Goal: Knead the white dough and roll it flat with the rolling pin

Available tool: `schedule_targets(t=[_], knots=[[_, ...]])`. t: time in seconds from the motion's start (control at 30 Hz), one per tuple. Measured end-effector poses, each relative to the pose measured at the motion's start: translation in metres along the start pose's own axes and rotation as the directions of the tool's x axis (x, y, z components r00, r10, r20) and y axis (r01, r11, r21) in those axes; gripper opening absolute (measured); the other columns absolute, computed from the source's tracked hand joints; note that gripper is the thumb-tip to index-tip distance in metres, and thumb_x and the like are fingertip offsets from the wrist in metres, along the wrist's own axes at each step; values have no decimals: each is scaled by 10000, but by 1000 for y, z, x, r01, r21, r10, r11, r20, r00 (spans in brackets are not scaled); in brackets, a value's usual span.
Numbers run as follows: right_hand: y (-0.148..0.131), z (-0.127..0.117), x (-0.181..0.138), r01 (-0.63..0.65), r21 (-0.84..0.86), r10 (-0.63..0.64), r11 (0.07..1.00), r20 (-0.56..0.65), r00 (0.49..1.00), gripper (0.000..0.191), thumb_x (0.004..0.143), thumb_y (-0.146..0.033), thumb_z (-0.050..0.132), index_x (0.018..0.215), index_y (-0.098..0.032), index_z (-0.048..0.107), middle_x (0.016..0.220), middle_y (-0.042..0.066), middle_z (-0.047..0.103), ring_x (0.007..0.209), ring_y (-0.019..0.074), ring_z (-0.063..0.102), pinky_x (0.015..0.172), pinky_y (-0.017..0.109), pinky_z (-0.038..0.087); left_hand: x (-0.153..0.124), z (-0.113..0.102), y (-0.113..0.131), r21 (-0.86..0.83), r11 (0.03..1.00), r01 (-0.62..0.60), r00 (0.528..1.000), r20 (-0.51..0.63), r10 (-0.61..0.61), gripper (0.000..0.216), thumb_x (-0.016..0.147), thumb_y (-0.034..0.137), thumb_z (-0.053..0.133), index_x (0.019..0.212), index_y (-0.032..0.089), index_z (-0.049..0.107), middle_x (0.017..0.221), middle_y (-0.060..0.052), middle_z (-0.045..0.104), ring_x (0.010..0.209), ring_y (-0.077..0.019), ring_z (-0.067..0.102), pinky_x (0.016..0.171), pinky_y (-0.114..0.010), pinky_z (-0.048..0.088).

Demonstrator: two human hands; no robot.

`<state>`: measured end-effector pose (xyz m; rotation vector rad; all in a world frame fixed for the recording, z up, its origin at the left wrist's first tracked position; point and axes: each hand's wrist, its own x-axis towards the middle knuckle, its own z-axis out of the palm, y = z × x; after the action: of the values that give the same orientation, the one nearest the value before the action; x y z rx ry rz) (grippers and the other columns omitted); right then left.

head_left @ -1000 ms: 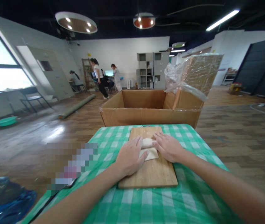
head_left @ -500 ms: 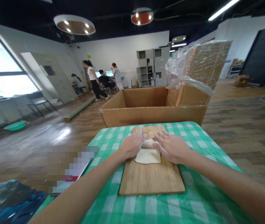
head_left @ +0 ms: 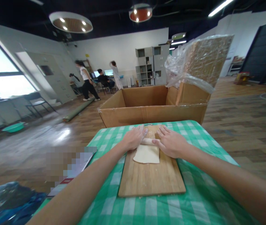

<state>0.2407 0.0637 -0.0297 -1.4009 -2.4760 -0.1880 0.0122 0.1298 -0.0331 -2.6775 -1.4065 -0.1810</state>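
A flat sheet of pale dough (head_left: 147, 155) lies on a wooden cutting board (head_left: 150, 181). Across its far end runs a pale roll (head_left: 147, 141); whether this is rolled-up dough or a floured rolling pin I cannot tell. My left hand (head_left: 135, 137) rests over the roll's left end, fingers stretched forward and palm down. On the right end lies my right hand (head_left: 171, 142), flat, with its fingers spread and its thumb on the roll. Both palms hide the roll's ends.
Under the board is a table with a green-and-white checked cloth (head_left: 100, 207). Beyond its far edge stands a large cardboard box (head_left: 151, 115). A partly blurred flat item (head_left: 81, 164) lies at the table's left edge, near blue plastic (head_left: 11, 203). Several people are in the background.
Both hands stay on the roll, which looks slightly shifted over the dough. My view has moved a little. A person in the background has stepped left.
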Motion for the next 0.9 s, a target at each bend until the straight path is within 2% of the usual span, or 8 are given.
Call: schedule_targets(t=[0.07, 0.2, 0.37, 0.5, 0.6, 0.73, 0.83, 0.9], knots=[[-10, -5, -7, -4, 5, 4, 1000, 1, 1000, 804, 1017, -631, 158, 1417, -43, 533, 1499, 235, 483, 1462, 350, 345, 1161, 508, 318, -14, -2, 5, 15, 1000, 4, 1000, -15, -4, 589, 1072, 398, 112, 1463, 112, 448, 1552, -168, 438, 1457, -235, 390, 1182, -410, 293], [-33, -13, -31, 35, 49, -35, 998, -4, 999, 797, 1000, -657, 205, 1492, -84, 460, 1536, 196, 450, 1462, 346, 347, 1173, 505, 308, -50, -9, 18, 41, 999, -3, 1000, -29, 4, 587, 1071, 353, 98, 1419, 105, 500, 1526, -170, 475, 1470, -235, 365, 1187, -408, 286], [-54, -23, -60, 102, 92, -101, 991, -19, 995, 830, 975, -678, 290, 1552, -86, 364, 1617, 185, 297, 1495, 360, 266, 1213, 523, 235, -99, -18, 35, -2, 1000, 23, 998, -55, -23, 617, 1068, 437, 114, 1509, 102, 386, 1590, -151, 381, 1504, -220, 294, 1231, -419, 206], [-56, -31, -70, 142, 125, -144, 982, 4, 990, 840, 970, -686, 304, 1567, -96, 334, 1630, 174, 269, 1501, 356, 250, 1220, 536, 214, -120, -23, 43, -31, 996, 83, 996, -22, -83, 674, 1054, 509, 155, 1551, 77, 299, 1632, -163, 272, 1528, -229, 223, 1246, -425, 185], [-50, -31, -67, 163, 167, -166, 972, 9, 986, 825, 972, -686, 317, 1578, -127, 318, 1630, 151, 278, 1506, 335, 246, 1225, 518, 209, -120, -22, 44, -32, 996, 85, 996, -31, -86, 688, 1047, 527, 167, 1551, 77, 296, 1636, -165, 261, 1534, -240, 201, 1248, -447, 179], [-34, -23, -46, 133, 198, -145, 971, 45, 988, 802, 989, -677, 286, 1568, -125, 339, 1631, 146, 277, 1504, 313, 260, 1216, 487, 237, -101, -18, 35, -13, 998, 65, 997, -42, -66, 662, 1055, 488, 120, 1511, 73, 363, 1606, -180, 337, 1521, -258, 246, 1234, -482, 200], [-21, -14, -21, 72, 187, -88, 980, 79, 993, 739, 1013, -648, 217, 1522, -161, 441, 1593, 127, 376, 1486, 324, 303, 1174, 502, 299, -76, -14, 23, 21, 1000, 20, 999, -26, -19, 590, 1072, 404, 114, 1425, 108, 484, 1541, -168, 455, 1480, -266, 341, 1221, -503, 216], [-11, -8, -1, 92, 168, -106, 981, 73, 992, 665, 1041, -582, 183, 1470, -201, 518, 1538, 92, 477, 1466, 310, 349, 1177, 502, 283, -57, -11, 13, 28, 1000, 9, 1000, 3, -9, 518, 1077, 340, 177, 1358, 112, 548, 1511, -176, 488, 1440, -283, 402, 1193, -513, 274]])
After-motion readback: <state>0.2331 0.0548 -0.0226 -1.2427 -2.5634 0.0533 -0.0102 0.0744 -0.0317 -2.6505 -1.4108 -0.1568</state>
